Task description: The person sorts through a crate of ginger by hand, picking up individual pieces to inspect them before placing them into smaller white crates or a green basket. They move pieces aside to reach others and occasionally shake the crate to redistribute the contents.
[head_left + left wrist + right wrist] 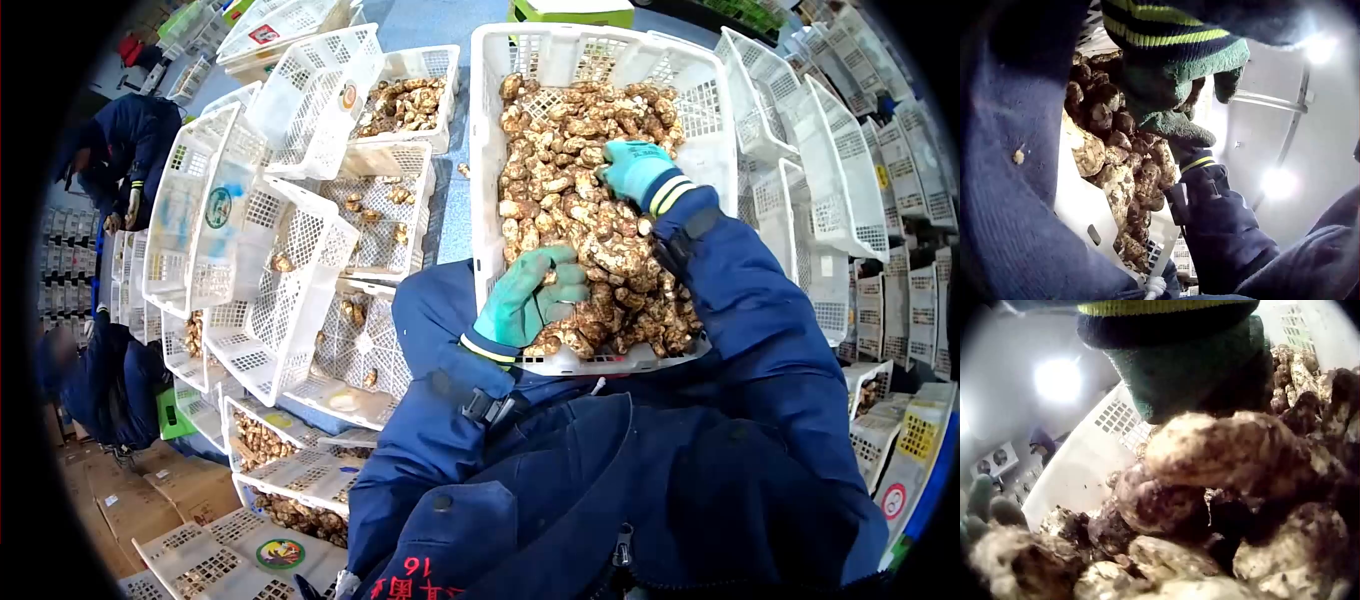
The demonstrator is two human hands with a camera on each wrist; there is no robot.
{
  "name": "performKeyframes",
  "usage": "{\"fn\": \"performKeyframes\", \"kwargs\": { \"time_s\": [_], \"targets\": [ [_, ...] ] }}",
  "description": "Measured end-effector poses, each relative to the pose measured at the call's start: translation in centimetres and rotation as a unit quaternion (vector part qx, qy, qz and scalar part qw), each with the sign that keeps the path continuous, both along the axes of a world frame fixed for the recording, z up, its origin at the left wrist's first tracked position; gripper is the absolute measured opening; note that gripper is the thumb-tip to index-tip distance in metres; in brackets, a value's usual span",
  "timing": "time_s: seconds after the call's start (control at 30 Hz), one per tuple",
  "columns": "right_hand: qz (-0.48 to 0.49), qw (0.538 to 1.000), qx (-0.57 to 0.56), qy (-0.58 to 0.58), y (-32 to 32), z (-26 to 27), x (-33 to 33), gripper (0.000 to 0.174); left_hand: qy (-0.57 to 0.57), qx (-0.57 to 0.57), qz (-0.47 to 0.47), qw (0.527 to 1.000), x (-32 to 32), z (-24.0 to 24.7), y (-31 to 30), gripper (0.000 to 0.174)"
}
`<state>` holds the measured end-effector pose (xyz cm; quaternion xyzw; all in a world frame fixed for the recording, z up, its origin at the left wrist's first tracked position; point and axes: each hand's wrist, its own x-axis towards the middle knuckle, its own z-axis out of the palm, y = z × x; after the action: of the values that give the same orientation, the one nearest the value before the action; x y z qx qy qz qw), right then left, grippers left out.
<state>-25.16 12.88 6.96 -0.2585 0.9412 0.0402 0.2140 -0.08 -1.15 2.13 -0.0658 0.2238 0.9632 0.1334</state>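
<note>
Grip unclear, both hands: L hand [525, 300] curls over mushrooms [590, 230] at crate [600, 50] near end, R hand [635, 170] mid-crate; wrist cams hide fingertips.

left hand [525, 300]: green glove, navy cuff with yellow stripes
right hand [637, 170]: teal glove, same navy cuff with yellow stripes
mushrooms [590, 220]: mottled brown and tan, paler cream patches
crate [600, 50]: white, square-grid mesh
jacket [700, 450]: plain navy blue
cap [450, 540]: navy, red lettering
side crates [290, 100]: white mesh, some with round green or orange stickers
boxes [150, 500]: brown cardboard
floor [450, 200]: pale grey-blue
</note>
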Motion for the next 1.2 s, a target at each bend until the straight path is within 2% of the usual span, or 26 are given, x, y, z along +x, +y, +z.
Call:
{"fn": "performKeyframes", "kwargs": {
  "time_s": [0.03, 0.1, 0.17, 0.23, 0.27, 0.33, 0.37, 0.4, 0.43, 0.47, 0.5, 0.6, 0.63, 0.7, 0.73, 0.77, 0.83, 0.87, 0.9, 0.97, 1.0, 1.03, 1.07, 1.1, 1.17, 1.2],
  "targets": [
    [-0.003, 0.998, -0.043, 0.040, 0.6, 0.4, 0.5, 0.038, -0.020, -0.011, 0.002, 1.000, 0.2, -0.5, -0.1, 0.039],
    [-0.116, 0.984, -0.120, -0.058, 1.8, 3.1, 2.2, 0.042, -0.041, -0.032, 0.014, 0.999, 0.3, -1.7, 0.2, 0.039],
    [-0.121, 0.960, -0.184, -0.175, 2.2, 4.1, 4.6, 0.042, -0.047, -0.044, -0.020, 0.998, 0.1, -1.5, 0.1, 0.039],
    [0.094, 0.956, -0.199, -0.197, 2.4, 4.4, 6.3, 0.039, -0.035, -0.030, -0.006, 0.999, -0.3, 3.1, 0.5, 0.046],
    [0.148, 0.949, -0.226, -0.164, 2.4, 3.8, 6.1, 0.041, -0.020, 0.002, -0.002, 1.000, -0.2, 2.9, 0.6, 0.048],
    [0.078, 0.964, -0.246, -0.065, 0.7, 3.8, 4.5, 0.044, 0.005, 0.031, -0.013, 0.999, -0.1, 1.6, 0.2, 0.050],
    [-0.030, 0.967, -0.253, -0.007, -0.6, 2.1, 2.6, 0.044, 0.012, 0.030, -0.029, 0.999, 0.0, 0.9, -0.2, 0.050],
    [0.018, 0.988, -0.156, 0.010, -2.0, 1.5, 0.7, 0.046, -0.049, -0.048, -0.014, 0.998, 0.4, 1.7, -0.2, 0.049],
    [0.064, 0.996, -0.057, 0.027, -3.2, 1.2, -0.2, 0.047, -0.038, -0.028, -0.017, 0.999, 0.4, 2.3, 0.1, 0.047],
    [0.086, 0.995, -0.016, 0.054, -3.9, 0.5, -0.2, 0.049, -0.038, -0.016, -0.029, 0.999, 0.3, 2.1, 0.0, 0.046],
    [0.075, 0.997, 0.026, 0.025, -4.6, 0.2, -0.4, 0.051, -0.037, -0.004, -0.039, 0.999, 0.3, 1.7, -0.2, 0.045],
    [0.090, 0.995, 0.009, 0.045, -4.7, -1.7, -1.3, 0.047, -0.028, -0.025, -0.025, 0.999, 0.5, 1.0, -0.3, 0.044],
    [0.046, 0.999, 0.001, 0.017, -4.5, -1.4, -1.6, 0.044, -0.024, -0.022, -0.027, 0.999, 0.3, 0.7, -0.2, 0.044],
    [0.038, 0.998, -0.053, -0.025, -2.3, -0.2, -2.5, 0.042, -0.015, -0.014, -0.026, 0.999, 0.1, -0.1, -0.1, 0.045],
    [-0.039, 0.981, -0.174, -0.082, -0.8, 1.4, -1.6, 0.042, -0.009, -0.078, -0.032, 0.996, 0.0, -0.3, -0.1, 0.046],
    [-0.055, 0.975, -0.212, -0.035, 0.7, 0.8, -2.0, 0.042, 0.006, -0.071, -0.018, 0.997, 0.1, -0.3, -0.1, 0.047],
    [-0.055, 0.956, -0.285, -0.036, 2.6, 2.2, -0.1, 0.041, 0.039, -0.059, 0.002, 0.997, 0.0, 0.8, 0.1, 0.049],
    [-0.107, 0.945, -0.282, -0.126, 2.8, 3.5, 1.9, 0.040, -0.013, -0.085, 0.000, 0.996, 0.0, 1.9, 0.2, 0.052],
    [-0.159, 0.923, -0.277, -0.216, 2.0, 6.1, 4.6, 0.039, -0.042, -0.034, 0.003, 0.999, -0.6, 1.2, 0.3, 0.054],
    [0.038, 0.946, -0.263, -0.183, 1.9, 5.2, 6.1, 0.039, -0.046, 0.034, 0.004, 0.998, -0.7, 2.5, 0.5, 0.054],
    [0.130, 0.943, -0.264, -0.156, 1.9, 4.7, 6.8, 0.039, -0.031, 0.030, 0.004, 0.999, -0.6, 2.2, 0.5, 0.053],
    [-0.027, 0.941, -0.234, -0.242, 0.9, 5.6, 7.5, 0.039, -0.015, 0.026, 0.005, 1.000, -0.6, 2.2, 0.5, 0.052],
    [-0.064, 0.944, -0.259, -0.196, 1.0, 4.9, 5.5, 0.041, -0.045, -0.015, 0.024, 0.999, 0.0, 2.5, 0.6, 0.047],
    [0.014, 0.975, -0.221, 0.007, 2.0, 1.7, 2.6, 0.036, -0.026, -0.038, 0.027, 0.999, 0.2, 1.6, 0.6, 0.046],
    [0.127, 0.991, -0.039, 0.010, 1.8, 0.6, 0.2, 0.037, 0.010, -0.085, 0.033, 0.996, 0.3, -1.3, 0.4, 0.045],
    [0.207, 0.978, -0.024, -0.013, 1.3, 0.2, 0.2, 0.048, -0.014, 0.008, -0.002, 1.000, 0.2, -0.5, -0.2, 0.044]
  ]
}}
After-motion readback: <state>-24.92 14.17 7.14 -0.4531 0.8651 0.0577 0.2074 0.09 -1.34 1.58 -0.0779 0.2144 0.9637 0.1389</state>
